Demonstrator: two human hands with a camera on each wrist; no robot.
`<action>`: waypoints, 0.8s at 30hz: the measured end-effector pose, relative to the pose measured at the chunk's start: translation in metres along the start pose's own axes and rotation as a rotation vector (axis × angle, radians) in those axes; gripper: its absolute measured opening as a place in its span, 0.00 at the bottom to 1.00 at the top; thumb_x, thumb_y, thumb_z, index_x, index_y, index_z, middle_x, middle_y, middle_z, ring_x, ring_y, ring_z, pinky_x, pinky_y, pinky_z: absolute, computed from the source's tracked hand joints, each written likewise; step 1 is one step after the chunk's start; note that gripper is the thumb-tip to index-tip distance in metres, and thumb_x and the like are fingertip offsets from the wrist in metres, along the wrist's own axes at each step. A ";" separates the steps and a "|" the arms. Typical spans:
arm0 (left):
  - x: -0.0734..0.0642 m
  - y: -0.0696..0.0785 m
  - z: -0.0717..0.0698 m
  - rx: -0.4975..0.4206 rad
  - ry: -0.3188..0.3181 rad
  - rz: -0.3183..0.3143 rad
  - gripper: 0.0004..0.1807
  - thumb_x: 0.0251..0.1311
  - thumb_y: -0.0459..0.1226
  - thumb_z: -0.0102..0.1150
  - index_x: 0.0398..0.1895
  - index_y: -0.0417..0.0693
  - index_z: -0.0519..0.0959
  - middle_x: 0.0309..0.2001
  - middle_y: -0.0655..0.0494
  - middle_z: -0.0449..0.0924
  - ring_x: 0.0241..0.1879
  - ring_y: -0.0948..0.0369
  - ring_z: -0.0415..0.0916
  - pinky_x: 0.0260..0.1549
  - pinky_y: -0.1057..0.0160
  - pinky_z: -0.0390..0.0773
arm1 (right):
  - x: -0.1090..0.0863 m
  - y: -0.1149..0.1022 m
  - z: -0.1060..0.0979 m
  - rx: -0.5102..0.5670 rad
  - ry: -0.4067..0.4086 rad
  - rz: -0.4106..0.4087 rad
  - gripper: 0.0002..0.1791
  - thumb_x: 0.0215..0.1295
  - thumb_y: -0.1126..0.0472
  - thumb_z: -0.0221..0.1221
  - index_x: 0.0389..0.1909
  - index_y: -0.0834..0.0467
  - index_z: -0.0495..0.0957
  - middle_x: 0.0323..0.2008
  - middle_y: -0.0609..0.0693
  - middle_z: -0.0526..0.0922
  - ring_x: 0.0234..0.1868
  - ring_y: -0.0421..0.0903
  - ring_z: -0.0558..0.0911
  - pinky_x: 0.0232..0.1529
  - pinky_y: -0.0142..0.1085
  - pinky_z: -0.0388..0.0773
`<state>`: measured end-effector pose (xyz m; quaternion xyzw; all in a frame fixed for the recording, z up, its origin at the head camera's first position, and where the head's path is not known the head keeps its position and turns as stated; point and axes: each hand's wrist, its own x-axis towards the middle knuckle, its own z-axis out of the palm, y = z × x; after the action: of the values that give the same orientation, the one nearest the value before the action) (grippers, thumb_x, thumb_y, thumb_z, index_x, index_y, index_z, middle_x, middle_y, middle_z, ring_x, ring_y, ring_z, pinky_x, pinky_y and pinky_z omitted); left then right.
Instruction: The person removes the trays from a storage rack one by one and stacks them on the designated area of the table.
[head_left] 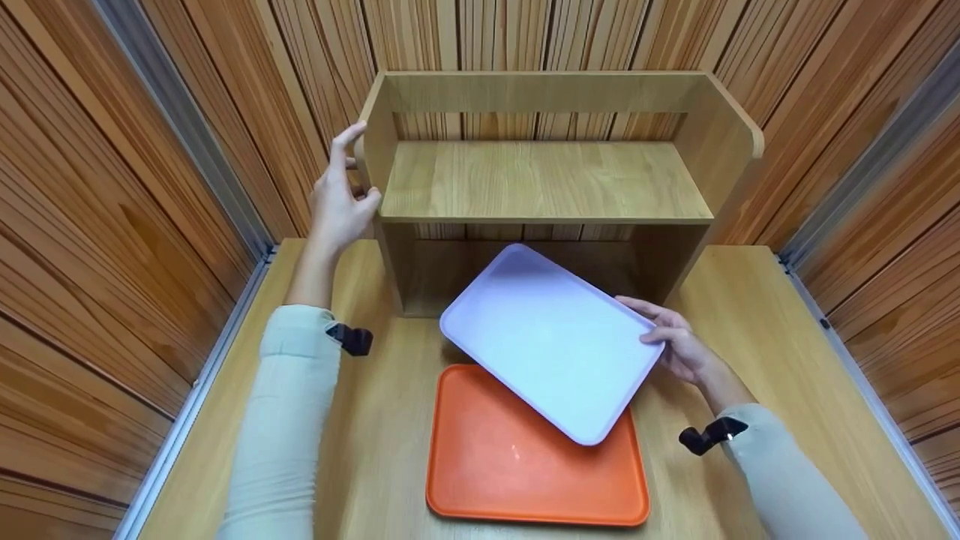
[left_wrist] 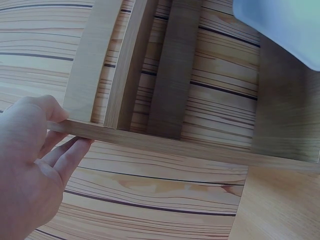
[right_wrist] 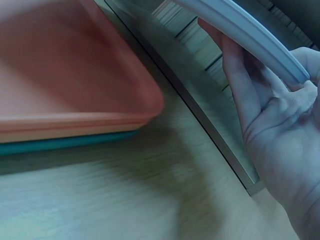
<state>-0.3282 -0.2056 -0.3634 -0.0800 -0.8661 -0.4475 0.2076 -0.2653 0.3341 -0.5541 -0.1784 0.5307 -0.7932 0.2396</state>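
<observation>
My right hand [head_left: 679, 349] pinches the right corner of a pale lavender tray [head_left: 555, 337], thumb on top and fingers beneath. The tray is held at an angle above an orange tray [head_left: 536, 480], partly covering it, with its far corner before the shelf's lower opening. In the right wrist view, a teal tray edge [right_wrist: 70, 143] shows under the orange one. My left hand [head_left: 341, 199] grips the left side panel of a wooden shelf [head_left: 540, 176]; the left wrist view shows the thumb on one face of that panel [left_wrist: 165, 142] and fingers on the other.
The two-level shelf stands at the back of a wooden table [head_left: 375, 450]. Wood-patterned walls [head_left: 127, 225] enclose the table on the left, right and back, with metal strips [head_left: 870, 390] along the table's sides.
</observation>
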 end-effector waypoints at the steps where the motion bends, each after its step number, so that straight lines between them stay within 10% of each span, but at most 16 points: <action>1: 0.000 0.000 0.000 0.003 0.002 0.000 0.47 0.74 0.25 0.57 0.89 0.71 0.57 0.74 0.38 0.78 0.54 0.46 0.86 0.43 0.62 0.83 | -0.001 -0.002 -0.001 -0.010 -0.002 0.008 0.39 0.80 0.81 0.40 0.77 0.48 0.80 0.64 0.47 0.90 0.59 0.46 0.95 0.55 0.40 0.93; 18: 0.001 0.002 -0.001 0.000 0.006 0.016 0.47 0.71 0.24 0.56 0.88 0.69 0.59 0.70 0.39 0.81 0.37 0.57 0.79 0.33 0.69 0.77 | -0.007 -0.019 -0.010 -0.024 -0.215 0.117 0.41 0.78 0.81 0.37 0.81 0.51 0.76 0.71 0.49 0.87 0.64 0.48 0.93 0.60 0.42 0.91; 24: 0.000 0.000 -0.001 -0.010 0.006 0.012 0.48 0.71 0.24 0.56 0.88 0.70 0.59 0.72 0.37 0.79 0.48 0.51 0.85 0.36 0.69 0.80 | -0.002 -0.019 -0.008 -0.043 -0.291 0.138 0.42 0.76 0.81 0.38 0.81 0.50 0.77 0.72 0.49 0.86 0.63 0.48 0.93 0.59 0.41 0.92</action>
<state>-0.3282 -0.2062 -0.3627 -0.0850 -0.8628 -0.4507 0.2126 -0.2713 0.3471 -0.5396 -0.2598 0.5181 -0.7290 0.3641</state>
